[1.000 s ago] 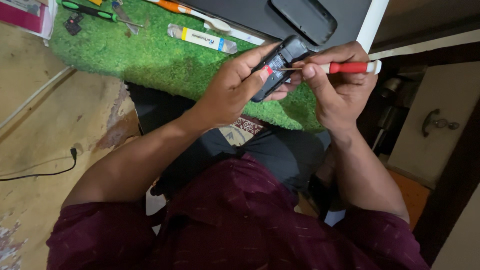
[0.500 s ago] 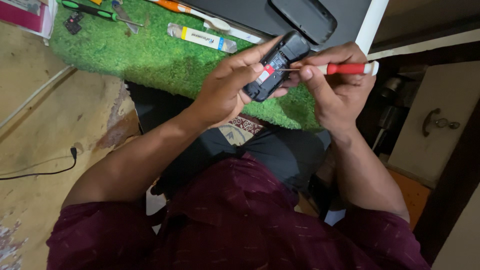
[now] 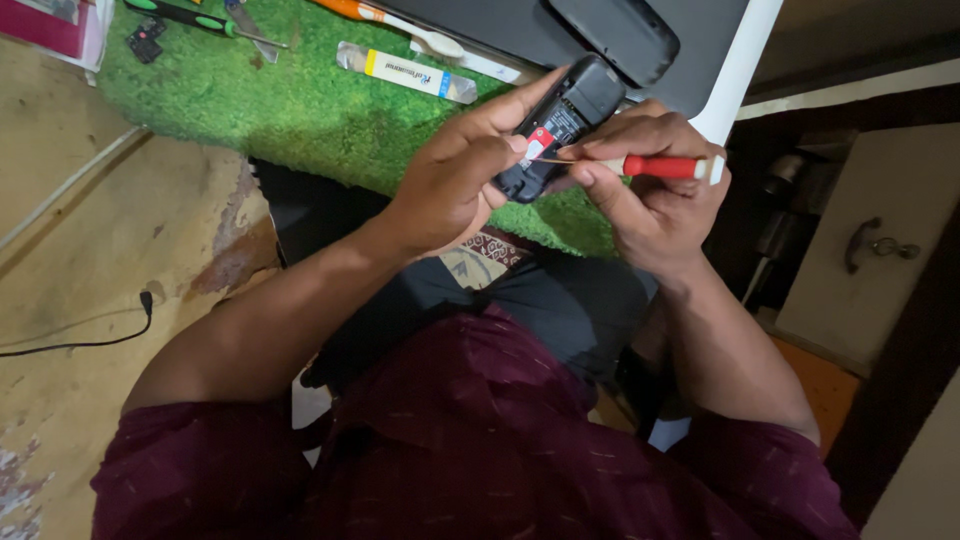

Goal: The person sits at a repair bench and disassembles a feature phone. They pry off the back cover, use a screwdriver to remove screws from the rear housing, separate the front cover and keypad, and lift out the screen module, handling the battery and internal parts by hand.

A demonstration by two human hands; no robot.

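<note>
1. The small black device (image 3: 560,125), about the shape of a slim phone or modem with its back open, is held up in the air just above the near edge of the green turf mat (image 3: 300,110) on the worktop, over the person's lap. A red-and-white patch shows inside its opened back.

2. A thin screwdriver with a red handle (image 3: 655,166) lies almost level, its fine tip reaching into that opened back near the red patch.

3. The left hand (image 3: 455,180) is wrapped around the device's lower end, fingers closed on it, thumb pressed at the edge beside the tip.

4. The right hand (image 3: 645,190) is pinched shut on the screwdriver handle, and its fingers also seem to steady the device's far side.

5. Risks, as I judge it: the tip sits close to the left thumb, so a slip could jab it; too much force could scratch the parts inside; anything small that is loosened could drop into the lap or the turf and be lost.

6. Further out on the mat lie a white-and-yellow tube (image 3: 405,72), a green-handled tool (image 3: 190,17) and an orange-handled one (image 3: 345,8). A dark grey flat case (image 3: 520,30) sits at the far edge.
</note>
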